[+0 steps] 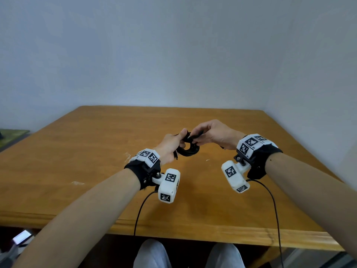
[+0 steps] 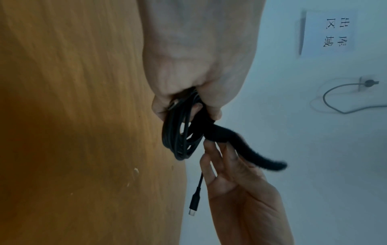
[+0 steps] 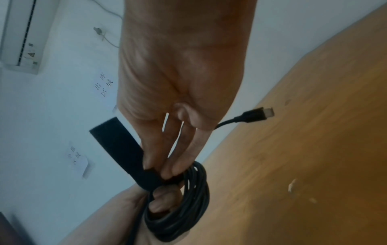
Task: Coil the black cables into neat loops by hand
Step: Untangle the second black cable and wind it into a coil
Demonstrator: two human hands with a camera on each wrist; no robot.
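Note:
A coil of black cable [image 1: 189, 150] hangs a little above the middle of the wooden table [image 1: 96, 151]. My left hand [image 1: 179, 142] grips one side of the coil, thumb through the loops [image 3: 163, 200]. A black fuzzy strap [image 2: 234, 145] wraps the coil beside that grip. My right hand [image 1: 195, 136] pinches this strap [image 3: 123, 149] close to the coil, its free end sticking out past the fingers. One plug [image 2: 193, 208] of the cable dangles loose below the right palm, also visible [image 3: 261, 112] in the right wrist view.
White walls close the table off at the back and right. Two thin camera leads [image 1: 139, 209] drop from my wrists over the front edge. A phone [image 1: 21, 237] lies low at the left, and a green item [image 1: 11, 135] sits beyond the table's left edge.

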